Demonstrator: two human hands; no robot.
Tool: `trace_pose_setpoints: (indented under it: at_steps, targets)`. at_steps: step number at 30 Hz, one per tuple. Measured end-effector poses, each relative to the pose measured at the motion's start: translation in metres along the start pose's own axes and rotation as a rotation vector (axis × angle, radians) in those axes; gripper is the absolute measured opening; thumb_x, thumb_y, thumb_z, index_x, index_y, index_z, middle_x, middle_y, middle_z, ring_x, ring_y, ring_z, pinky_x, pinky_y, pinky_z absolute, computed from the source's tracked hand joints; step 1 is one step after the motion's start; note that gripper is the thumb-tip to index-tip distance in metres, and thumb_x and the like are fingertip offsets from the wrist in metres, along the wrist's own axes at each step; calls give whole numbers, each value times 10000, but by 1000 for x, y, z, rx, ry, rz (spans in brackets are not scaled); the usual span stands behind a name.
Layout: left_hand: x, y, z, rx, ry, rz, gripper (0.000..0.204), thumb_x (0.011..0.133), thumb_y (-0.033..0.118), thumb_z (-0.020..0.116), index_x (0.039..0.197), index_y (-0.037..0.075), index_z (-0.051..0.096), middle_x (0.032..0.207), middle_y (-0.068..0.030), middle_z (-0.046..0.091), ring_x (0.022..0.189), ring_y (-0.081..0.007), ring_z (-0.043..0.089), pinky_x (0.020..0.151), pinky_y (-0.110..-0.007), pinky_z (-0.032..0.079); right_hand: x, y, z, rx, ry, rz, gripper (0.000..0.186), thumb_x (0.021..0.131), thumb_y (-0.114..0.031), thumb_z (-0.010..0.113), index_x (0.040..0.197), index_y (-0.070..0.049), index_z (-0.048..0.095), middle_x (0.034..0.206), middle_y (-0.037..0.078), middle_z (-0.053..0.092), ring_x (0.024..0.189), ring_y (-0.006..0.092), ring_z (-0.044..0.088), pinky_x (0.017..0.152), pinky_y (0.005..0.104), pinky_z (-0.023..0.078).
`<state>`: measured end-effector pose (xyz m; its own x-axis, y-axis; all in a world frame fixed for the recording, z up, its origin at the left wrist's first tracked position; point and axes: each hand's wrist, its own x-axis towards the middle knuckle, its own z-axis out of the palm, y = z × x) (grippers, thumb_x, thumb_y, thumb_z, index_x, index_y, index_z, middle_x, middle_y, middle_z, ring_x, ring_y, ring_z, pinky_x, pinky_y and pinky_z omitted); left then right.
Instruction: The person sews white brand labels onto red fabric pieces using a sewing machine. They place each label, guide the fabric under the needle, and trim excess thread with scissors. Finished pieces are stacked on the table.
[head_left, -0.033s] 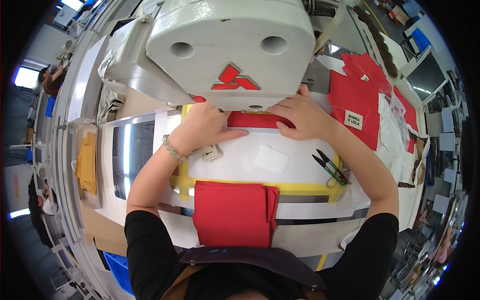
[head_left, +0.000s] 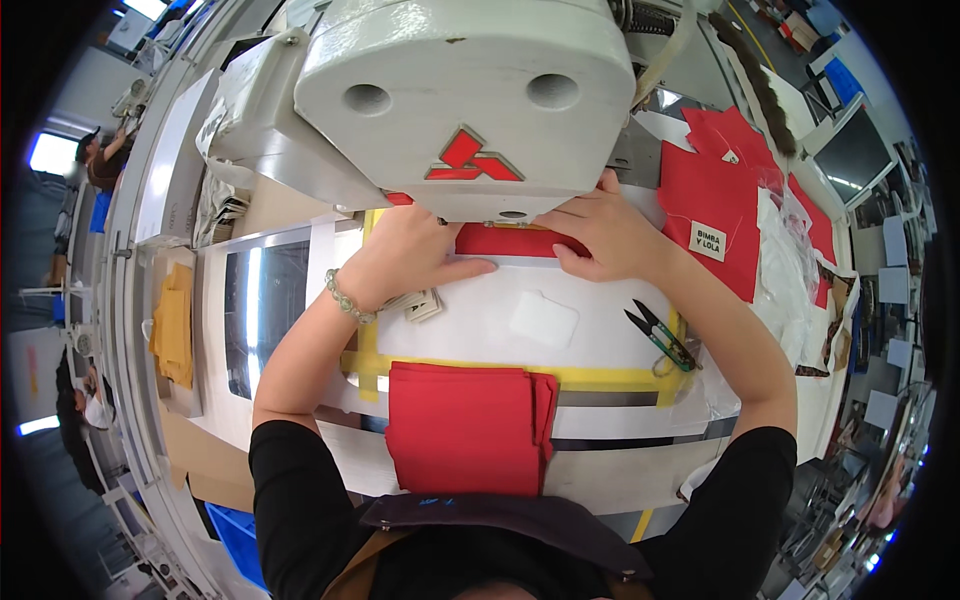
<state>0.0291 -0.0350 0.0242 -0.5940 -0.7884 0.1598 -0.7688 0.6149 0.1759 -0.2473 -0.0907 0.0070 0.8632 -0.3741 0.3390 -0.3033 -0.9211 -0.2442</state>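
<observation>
A strip of red fabric (head_left: 510,240) lies under the head of a large white sewing machine (head_left: 470,110). My left hand (head_left: 412,255) rests at its left end, thumb stretched out to the right; the other fingers are partly hidden under the machine. At the right end my right hand (head_left: 610,235) lies with fingers spread and thumb apart, touching the fabric. Both hands look open, pressed on the cloth. Beside my left wrist is a small stack of pale labels (head_left: 424,306). The needle area is hidden by the machine head.
Nearer to me lies a stack of red fabric pieces (head_left: 465,430). Thread snips (head_left: 660,335) lie to the right on the white work plate (head_left: 480,340), edged with yellow tape. Red pieces with a sewn label (head_left: 708,240) lie farther right. A tray of yellow pieces (head_left: 175,325) stands left.
</observation>
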Motion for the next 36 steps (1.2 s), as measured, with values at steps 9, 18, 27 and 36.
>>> trace_pose_setpoints:
  at_steps: [9,18,27,36]
  targets:
    - [5,7,-12,-76,-347,-233,611,788,538,701,1049,-13,665,987,-164,630,868,-308,621,730,-391,488,-14,-4,3,-217,120,-104,379,759,-178,693,1132,-116,674,1223,11,643,1041,178,586,822,427,369]
    - [-31,-11,-11,-38,-29,-23,718,786,555,682,1138,-68,626,1049,-131,623,972,-272,609,864,-377,466,-3,-40,1,-195,4,-73,413,772,-165,693,1180,-127,644,1246,2,633,1022,155,568,761,374,380]
    - [-35,-9,-20,-62,4,-40,603,805,460,704,1121,-49,635,1032,-125,630,978,-297,600,822,-383,486,-3,-39,3,-187,-46,3,323,784,-207,691,1097,-164,624,1264,-65,635,974,136,603,697,277,505]
    - [-32,-14,-20,-17,175,187,325,810,215,682,1093,53,682,1078,-29,650,1016,-160,618,842,-325,499,-9,-40,14,-293,-26,-12,236,721,-202,676,936,-185,582,1324,-70,615,816,168,511,811,317,429]
